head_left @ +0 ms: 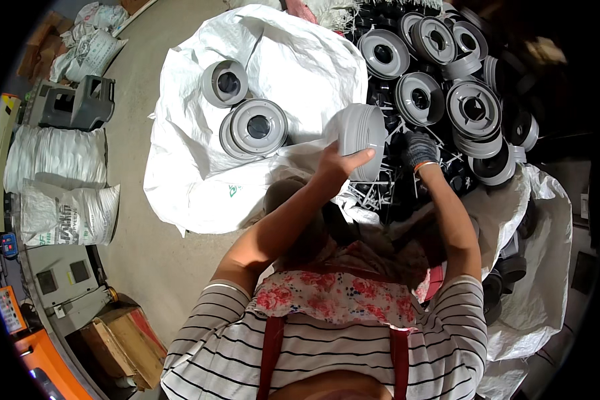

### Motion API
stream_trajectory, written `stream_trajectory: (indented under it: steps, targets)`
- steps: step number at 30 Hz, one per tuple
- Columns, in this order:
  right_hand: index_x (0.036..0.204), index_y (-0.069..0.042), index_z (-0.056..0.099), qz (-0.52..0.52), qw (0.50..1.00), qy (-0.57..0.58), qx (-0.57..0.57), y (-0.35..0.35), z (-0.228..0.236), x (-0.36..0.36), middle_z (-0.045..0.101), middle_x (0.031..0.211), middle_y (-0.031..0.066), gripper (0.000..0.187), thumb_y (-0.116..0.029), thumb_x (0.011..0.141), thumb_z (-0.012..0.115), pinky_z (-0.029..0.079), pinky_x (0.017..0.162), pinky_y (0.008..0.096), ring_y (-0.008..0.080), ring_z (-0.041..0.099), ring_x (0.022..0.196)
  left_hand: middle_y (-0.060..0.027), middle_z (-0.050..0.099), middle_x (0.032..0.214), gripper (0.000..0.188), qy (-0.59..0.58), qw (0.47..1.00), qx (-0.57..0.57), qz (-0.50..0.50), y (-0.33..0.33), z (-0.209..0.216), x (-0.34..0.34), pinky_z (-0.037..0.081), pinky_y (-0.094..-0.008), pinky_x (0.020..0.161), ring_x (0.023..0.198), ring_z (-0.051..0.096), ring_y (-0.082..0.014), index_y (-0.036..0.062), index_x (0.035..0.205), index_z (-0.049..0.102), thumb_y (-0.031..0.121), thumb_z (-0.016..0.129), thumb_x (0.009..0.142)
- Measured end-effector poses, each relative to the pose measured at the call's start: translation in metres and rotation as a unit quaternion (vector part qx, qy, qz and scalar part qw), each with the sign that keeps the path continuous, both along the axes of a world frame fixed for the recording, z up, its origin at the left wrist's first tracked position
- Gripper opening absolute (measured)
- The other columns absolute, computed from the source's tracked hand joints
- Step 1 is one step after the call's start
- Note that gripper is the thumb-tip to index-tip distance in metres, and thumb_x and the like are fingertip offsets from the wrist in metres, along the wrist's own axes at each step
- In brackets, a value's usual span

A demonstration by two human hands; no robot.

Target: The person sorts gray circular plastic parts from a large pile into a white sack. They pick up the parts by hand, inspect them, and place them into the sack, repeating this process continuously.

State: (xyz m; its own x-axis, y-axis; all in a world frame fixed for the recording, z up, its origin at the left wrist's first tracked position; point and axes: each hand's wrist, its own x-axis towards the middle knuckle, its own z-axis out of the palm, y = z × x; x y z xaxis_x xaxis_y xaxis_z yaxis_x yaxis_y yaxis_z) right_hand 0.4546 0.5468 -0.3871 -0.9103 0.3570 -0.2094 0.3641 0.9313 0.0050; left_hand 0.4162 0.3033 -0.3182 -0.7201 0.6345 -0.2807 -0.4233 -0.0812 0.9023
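Note:
My left hand point(343, 162) is bare and closed on the rim of a grey round plastic housing point(363, 137). The housing is tipped on its side, at the right edge of an open white woven sack point(180, 147). Inside that sack lie several more grey housings point(258, 128) with dark round centres. My right hand point(420, 148) wears a dark grey knit glove with an orange cuff. It is down among black plastic parts and thin white sticks point(373, 193), fingers curled; what they hold is hidden.
Beyond my right hand, grey ring-shaped housings point(473, 109) are heaped on black parts. Another white sack point(537, 293) with dark parts stands at my right. Along the left are full white sacks point(70, 213), a grey plastic bin point(80, 103), a cardboard box point(123, 343) and an orange machine point(53, 367).

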Motion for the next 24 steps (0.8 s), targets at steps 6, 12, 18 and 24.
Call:
stream_trajectory:
  steps: [6,12,18,24]
  targets:
    - [0.093,-0.005,0.059,0.071,0.936,0.319,-0.129,-0.041,0.077,0.032,0.061,0.087,0.0166,0.029,-0.023,0.073,0.069,0.046,0.08,0.0447,0.0337,0.058,0.087,-0.0075,0.062,0.091,0.022,0.189,0.98,0.043,0.037,0.006,-0.024,0.003,0.048,-0.0302,0.074,0.09,0.057,-0.0183,-0.0007,0.1,0.061,0.01,0.064,0.081]
    - [0.124,-0.002,0.047,0.052,0.862,0.31,-0.398,-0.081,0.09,0.029,0.056,0.117,0.0217,0.069,-0.03,0.067,0.074,0.045,0.094,0.0395,0.0349,0.056,0.107,-0.011,0.063,0.084,0.02,0.182,0.979,0.07,-0.053,-0.016,-0.003,0.012,0.049,-0.032,0.065,0.074,0.061,-0.0199,-0.0032,0.1,0.06,-0.003,0.048,0.084]
    - [0.117,0.004,0.048,0.181,0.946,0.181,-0.199,-0.086,0.108,0.04,0.053,0.112,0.0234,0.069,-0.029,0.062,0.074,0.039,0.097,0.0439,0.0398,0.05,0.107,-0.0085,0.062,0.078,0.02,-0.049,0.998,-0.015,-0.042,-0.025,0.009,0.009,0.049,-0.0294,0.061,0.066,0.059,-0.0156,-0.0036,0.09,0.061,0.016,0.061,0.085]
    - [0.119,0.003,0.046,0.31,0.926,0.178,-0.117,-0.09,0.106,0.054,0.052,0.113,0.0236,0.062,-0.024,0.068,0.069,0.041,0.092,0.0446,0.0372,0.05,0.108,-0.0081,0.063,0.079,0.022,-0.134,0.985,-0.001,-0.107,-0.038,0.019,0.003,0.052,-0.0284,0.061,0.064,0.06,-0.0158,-0.0041,0.095,0.06,0.014,0.066,0.083]
